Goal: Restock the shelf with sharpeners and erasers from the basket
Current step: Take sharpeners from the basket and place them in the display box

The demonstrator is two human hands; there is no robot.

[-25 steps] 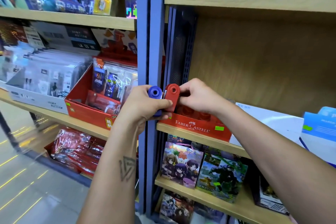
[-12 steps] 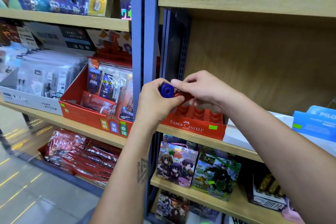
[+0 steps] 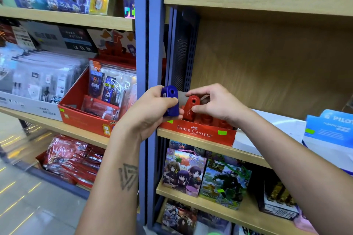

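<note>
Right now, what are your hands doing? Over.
Left hand grips blue plastic sharpener. Right hand pinches red plastic sharpener over red Faber-Castell cardboard tray. Nothing in the way.

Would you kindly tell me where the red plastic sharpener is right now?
In the head view, the red plastic sharpener is pinched by the right hand just above the red Faber-Castell display box, right of the blue sharpener.

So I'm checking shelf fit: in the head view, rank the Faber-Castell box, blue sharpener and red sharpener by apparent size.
1. Faber-Castell box, clearly largest.
2. Blue sharpener and red sharpener: about alike; hands partly cover both, so unranked.
</note>
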